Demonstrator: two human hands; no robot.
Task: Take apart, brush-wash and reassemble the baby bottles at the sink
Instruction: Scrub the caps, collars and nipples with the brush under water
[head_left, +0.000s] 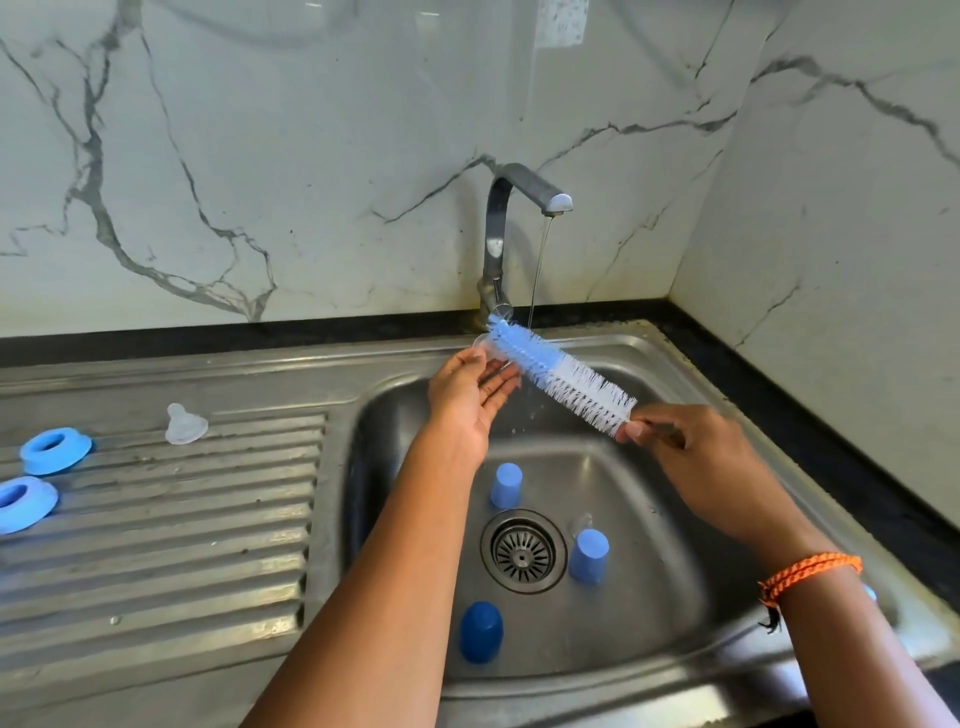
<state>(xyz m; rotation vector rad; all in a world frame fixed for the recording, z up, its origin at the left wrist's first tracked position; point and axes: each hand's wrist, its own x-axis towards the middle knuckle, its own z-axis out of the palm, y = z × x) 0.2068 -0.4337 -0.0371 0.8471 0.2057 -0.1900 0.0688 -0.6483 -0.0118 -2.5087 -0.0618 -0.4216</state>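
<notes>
Water (537, 270) runs thinly from the tap (498, 234) onto the bottle brush (561, 376), gripped by right hand (691, 457) fingers; left hand (467, 395) fingers lie straight, released, beside the bristles.

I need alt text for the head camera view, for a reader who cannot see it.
Over a steel sink, the right hand grips a blue-and-white bottle brush under a thin stream from the tap, while the left hand holds a clear part, mostly hidden, at its tip. Three blue caps stand in the basin; two blue rings and a clear teat lie on the drainboard.
</notes>
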